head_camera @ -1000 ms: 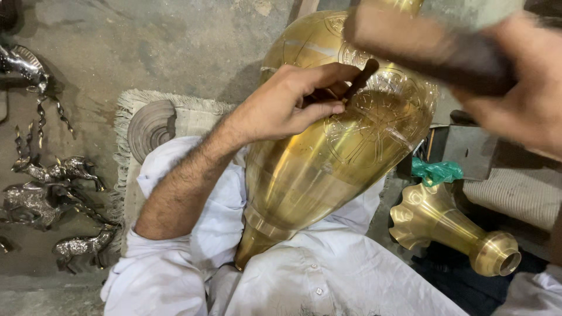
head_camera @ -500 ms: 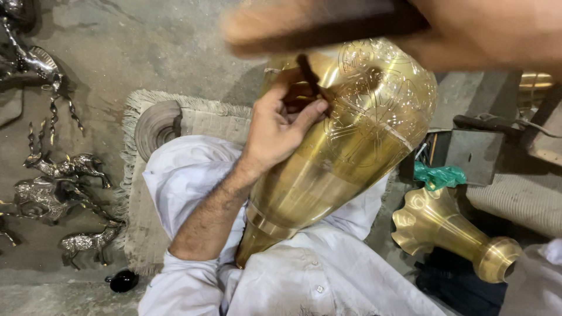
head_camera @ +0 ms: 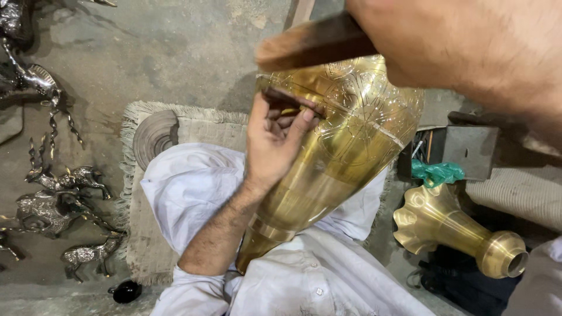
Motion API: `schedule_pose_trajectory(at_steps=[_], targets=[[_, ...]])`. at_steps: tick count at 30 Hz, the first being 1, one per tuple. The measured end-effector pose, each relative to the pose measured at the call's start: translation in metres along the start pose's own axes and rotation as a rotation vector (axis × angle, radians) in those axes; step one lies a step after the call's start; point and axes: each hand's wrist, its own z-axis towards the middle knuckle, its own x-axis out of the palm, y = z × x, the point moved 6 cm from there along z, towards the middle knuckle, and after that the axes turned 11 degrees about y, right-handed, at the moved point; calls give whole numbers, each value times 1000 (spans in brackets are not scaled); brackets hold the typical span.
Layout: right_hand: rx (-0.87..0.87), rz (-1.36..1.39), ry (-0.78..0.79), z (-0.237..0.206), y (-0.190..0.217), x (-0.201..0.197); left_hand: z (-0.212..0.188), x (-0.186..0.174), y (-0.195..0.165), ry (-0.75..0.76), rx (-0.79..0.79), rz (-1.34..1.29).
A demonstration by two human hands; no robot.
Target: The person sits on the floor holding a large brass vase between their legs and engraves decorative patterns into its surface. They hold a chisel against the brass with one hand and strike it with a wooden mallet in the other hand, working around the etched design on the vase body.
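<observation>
Engraving on brass vase [head_camera: 345, 152], propped tilted across lap on white garment [head_camera: 193, 193]: left hand [head_camera: 275, 146] clamped around dark chisel [head_camera: 287, 99] with tip on patterned upper wall; right hand [head_camera: 468, 47], close and blurred, closed on wooden mallet [head_camera: 316, 44] above. Best kept: chisel seated on pattern line, vase braced, blows light. Vase interior not visible; second brass piece [head_camera: 451, 231] beside on right, flared mouth showing nothing inside; green bag [head_camera: 436, 172] contents unclear.
</observation>
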Motion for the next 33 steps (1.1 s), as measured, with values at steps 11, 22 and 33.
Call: schedule_pose_trajectory(at_steps=[11,22,33], targets=[[-30,-58,-24,-10,6,18,-22,14,5,-197,104,65],[-325,70,58,-15,43,-55,-31,5,15,-272,70,299],[-214,-300,-421,3,43,-48,-16,11,2,-253,80,283]])
